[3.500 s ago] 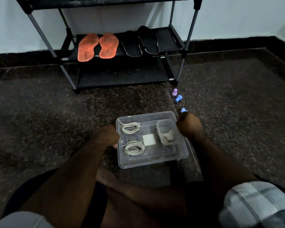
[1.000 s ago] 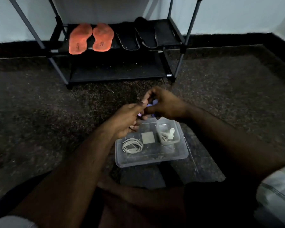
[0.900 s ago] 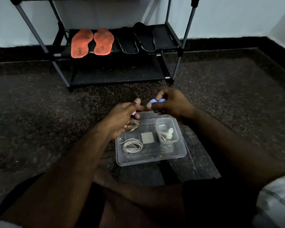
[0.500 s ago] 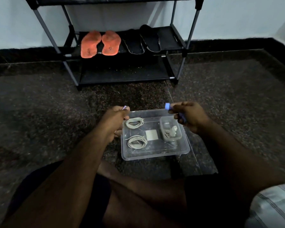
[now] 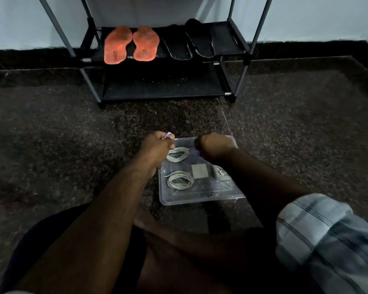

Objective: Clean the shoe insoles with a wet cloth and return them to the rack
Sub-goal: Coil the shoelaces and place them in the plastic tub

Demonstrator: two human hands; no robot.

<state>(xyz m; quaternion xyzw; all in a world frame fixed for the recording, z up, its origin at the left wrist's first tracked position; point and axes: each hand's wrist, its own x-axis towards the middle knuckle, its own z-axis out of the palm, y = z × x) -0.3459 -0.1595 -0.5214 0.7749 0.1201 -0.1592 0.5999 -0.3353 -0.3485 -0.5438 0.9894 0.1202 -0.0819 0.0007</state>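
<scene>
Gripping small lilac piece in left hand [image 5: 157,145], bluish one in right hand [image 5: 216,146], over tray [image 5: 200,200]; insoles [image 5: 132,44] untouched; next, needs wet cloth.

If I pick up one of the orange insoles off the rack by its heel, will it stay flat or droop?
Probably droops a little: the orange insoles look thin and flat on the rack shelf. Likely light for their size. Their surface looks rough and matte, so slipping seems unlikely.
</scene>
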